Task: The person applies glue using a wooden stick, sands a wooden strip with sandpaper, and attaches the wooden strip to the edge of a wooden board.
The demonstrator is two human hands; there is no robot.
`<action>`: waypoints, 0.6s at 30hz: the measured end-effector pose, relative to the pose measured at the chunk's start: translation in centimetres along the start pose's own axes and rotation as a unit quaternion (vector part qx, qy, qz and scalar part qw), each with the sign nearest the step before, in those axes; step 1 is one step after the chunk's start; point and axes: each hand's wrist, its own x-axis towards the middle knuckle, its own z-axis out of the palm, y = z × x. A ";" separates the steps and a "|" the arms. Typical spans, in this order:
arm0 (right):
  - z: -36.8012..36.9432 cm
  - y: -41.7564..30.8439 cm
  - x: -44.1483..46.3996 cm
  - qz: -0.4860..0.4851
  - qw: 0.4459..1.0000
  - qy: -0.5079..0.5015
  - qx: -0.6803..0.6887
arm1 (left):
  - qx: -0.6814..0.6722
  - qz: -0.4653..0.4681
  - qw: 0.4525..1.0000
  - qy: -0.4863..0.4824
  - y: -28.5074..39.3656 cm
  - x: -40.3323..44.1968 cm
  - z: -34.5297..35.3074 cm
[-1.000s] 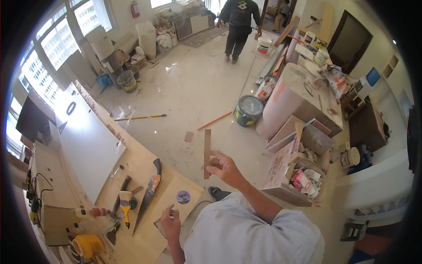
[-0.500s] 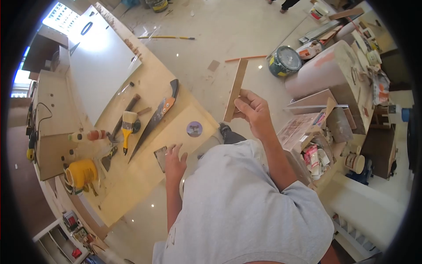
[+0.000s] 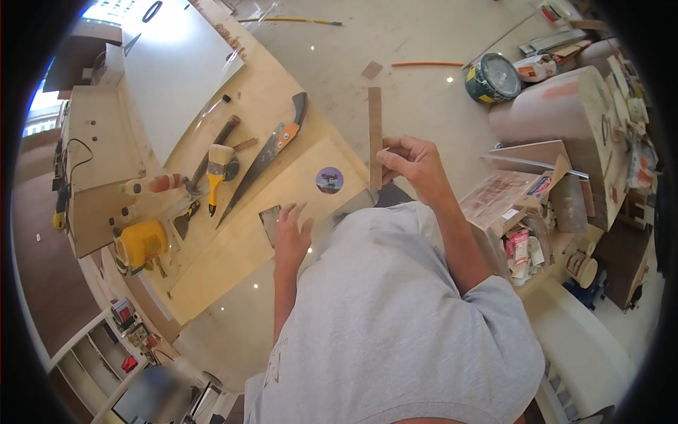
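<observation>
The right hand (image 3: 417, 172) has the strip (image 3: 375, 127) in an off-centre grip, beyond the counter (image 3: 226, 268) and above the floor (image 3: 427, 99), so a slackened pinch could let it tip or drop, while the left hand (image 3: 291, 237), fingers loosely spread beside a plate (image 3: 268, 223), appears unoccupied.

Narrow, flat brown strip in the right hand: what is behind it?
Around the upper part of the narrow, flat brown strip, glossy pale floor shows. Whatever lies directly behind it is covered, including any fingertips of the right hand there.
</observation>
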 end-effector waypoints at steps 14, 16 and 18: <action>0.3 1.7 1.2 -0.012 0.999 -0.039 0.033 | 0.002 -0.103 0.989 0.108 -1.2 0.4 -2.4; 1.1 1.9 1.4 -0.023 0.999 -0.037 0.005 | 0.063 -0.068 0.990 0.110 -5.6 -1.1 -1.1; 1.8 2.1 1.2 -0.013 0.996 -0.088 -0.011 | 0.112 -0.052 0.986 0.110 -7.6 -2.6 -1.0</action>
